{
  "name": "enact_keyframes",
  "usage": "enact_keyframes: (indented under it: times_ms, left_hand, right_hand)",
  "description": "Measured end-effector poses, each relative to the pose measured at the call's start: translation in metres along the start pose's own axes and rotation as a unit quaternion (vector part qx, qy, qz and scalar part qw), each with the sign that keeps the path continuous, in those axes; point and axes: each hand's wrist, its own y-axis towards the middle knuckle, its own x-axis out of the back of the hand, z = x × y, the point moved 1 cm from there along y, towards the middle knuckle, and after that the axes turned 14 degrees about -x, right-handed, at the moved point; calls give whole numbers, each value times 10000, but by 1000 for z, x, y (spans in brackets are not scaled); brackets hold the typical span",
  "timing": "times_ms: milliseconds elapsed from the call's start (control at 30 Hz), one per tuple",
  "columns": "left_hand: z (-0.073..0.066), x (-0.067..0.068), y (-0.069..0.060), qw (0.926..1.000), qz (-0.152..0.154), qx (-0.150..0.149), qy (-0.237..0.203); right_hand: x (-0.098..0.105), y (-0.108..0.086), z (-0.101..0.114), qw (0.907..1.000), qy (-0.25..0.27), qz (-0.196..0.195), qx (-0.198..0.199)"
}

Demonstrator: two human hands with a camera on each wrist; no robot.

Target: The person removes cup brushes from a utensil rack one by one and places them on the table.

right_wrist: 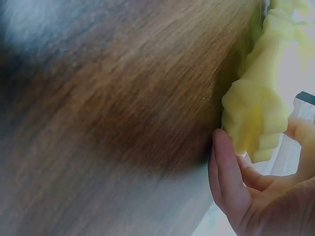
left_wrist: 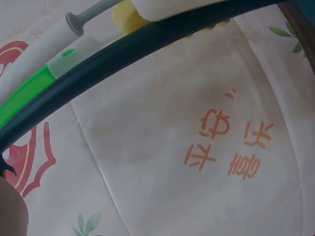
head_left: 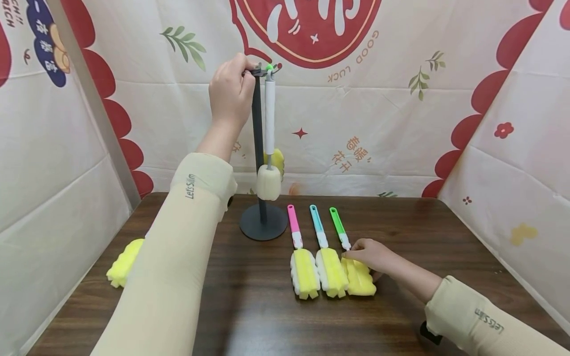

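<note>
My left hand grips the top of a black stand beside its hooks. From a hook hangs a white-handled sponge brush, its pale head down. Behind it hangs another brush with a yellow sponge; the left wrist view shows a green handle there. My right hand pinches a green-handled sponge brush where its neck meets the yellow sponge, the brush lying on the table. In the right wrist view, thumb and fingers lie around a yellow sponge.
Left of my right hand lie a blue-handled sponge brush and a pink-handled one, side by side. Another yellow sponge at the left is partly hidden by my left sleeve. A printed cloth stands behind the brown table.
</note>
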Motion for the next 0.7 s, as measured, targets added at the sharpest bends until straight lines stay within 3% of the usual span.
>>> enact_keyframes:
  times_ms: [233,533,700]
  left_hand:
    - [0,1,-1,9990,-180,186,-376]
    - [3,8,1,9919,-303,635,-1059]
    - [5,6,-1,9884,-372,695,-1299]
  right_hand:
    - [0,-3,0,9998,128,-107,114]
    - [8,-5,11,9944,126,-868,597]
    - [8,-6,16,9901,177,-1084,871]
